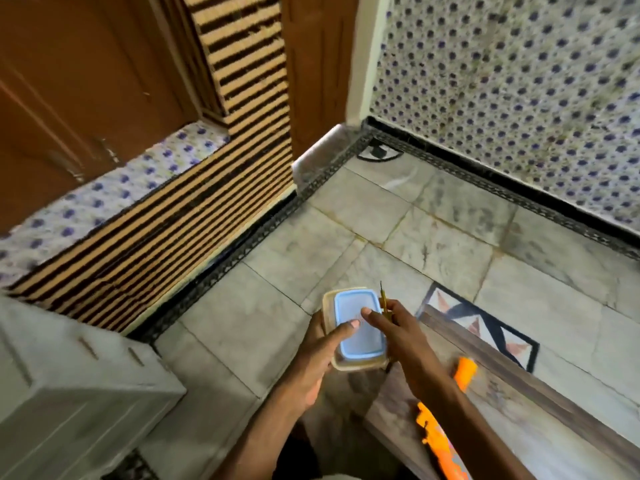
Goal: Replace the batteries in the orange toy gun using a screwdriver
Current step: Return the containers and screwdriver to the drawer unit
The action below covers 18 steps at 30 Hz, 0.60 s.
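Up in front of you, your left hand (320, 348) grips the blue-lidded container (360, 366) and your right hand (398, 327) pinches the screwdriver (383, 300); prying the lid (349, 303) like this could drop either. The orange toy gun (465, 370) lies on the table (519, 414) to your right.

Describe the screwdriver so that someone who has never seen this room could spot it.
From the marble floor, look down to the blue-lidded plastic box held at bottom centre. Along its right edge the right hand grips the screwdriver: the only thin yellowish rod, dark tip pointing away from the person.
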Tool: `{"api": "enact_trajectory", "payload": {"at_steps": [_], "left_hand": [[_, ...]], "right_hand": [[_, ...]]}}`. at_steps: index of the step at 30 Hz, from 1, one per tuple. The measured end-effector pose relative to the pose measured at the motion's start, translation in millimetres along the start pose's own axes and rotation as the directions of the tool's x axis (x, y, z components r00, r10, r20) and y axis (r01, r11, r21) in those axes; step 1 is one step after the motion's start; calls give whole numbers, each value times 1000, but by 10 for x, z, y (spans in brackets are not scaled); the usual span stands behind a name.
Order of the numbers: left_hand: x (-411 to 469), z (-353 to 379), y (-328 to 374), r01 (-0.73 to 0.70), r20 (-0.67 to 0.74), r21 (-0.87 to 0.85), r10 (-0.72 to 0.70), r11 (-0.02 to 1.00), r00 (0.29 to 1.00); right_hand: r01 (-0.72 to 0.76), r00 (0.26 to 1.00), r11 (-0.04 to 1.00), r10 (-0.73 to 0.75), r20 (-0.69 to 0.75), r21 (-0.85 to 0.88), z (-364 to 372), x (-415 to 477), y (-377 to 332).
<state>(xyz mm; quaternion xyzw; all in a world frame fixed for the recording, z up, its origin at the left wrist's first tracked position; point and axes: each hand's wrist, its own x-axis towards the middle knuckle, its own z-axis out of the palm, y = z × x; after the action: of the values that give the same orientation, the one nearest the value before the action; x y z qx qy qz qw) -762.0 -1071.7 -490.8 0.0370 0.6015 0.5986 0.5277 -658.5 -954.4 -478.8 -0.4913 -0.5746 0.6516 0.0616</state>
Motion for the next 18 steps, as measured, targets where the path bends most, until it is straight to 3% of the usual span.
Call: {"api": "enact_trajectory", "payload": {"at_steps": [6, 9, 14, 18], "left_hand": [[-121, -1213, 416, -73, -279, -70, 50, 995, 959], [-179, -1775, 501, -124, -439, -129, 56, 984, 897], [-416, -2500, 463, -280, -539, -318, 70, 906, 839], [-464, -3024, 473, -370, -619, -369, 72, 853, 782]], "right_hand": [[57, 983, 991, -34, 182, -122, 1319, 207, -463], [109, 947, 974, -40, 318, -200, 1973, 317, -641], [214, 860, 929, -33, 510, -301, 2850, 401, -805], [277, 781, 892, 7, 625, -357, 3513, 477, -913]]}}
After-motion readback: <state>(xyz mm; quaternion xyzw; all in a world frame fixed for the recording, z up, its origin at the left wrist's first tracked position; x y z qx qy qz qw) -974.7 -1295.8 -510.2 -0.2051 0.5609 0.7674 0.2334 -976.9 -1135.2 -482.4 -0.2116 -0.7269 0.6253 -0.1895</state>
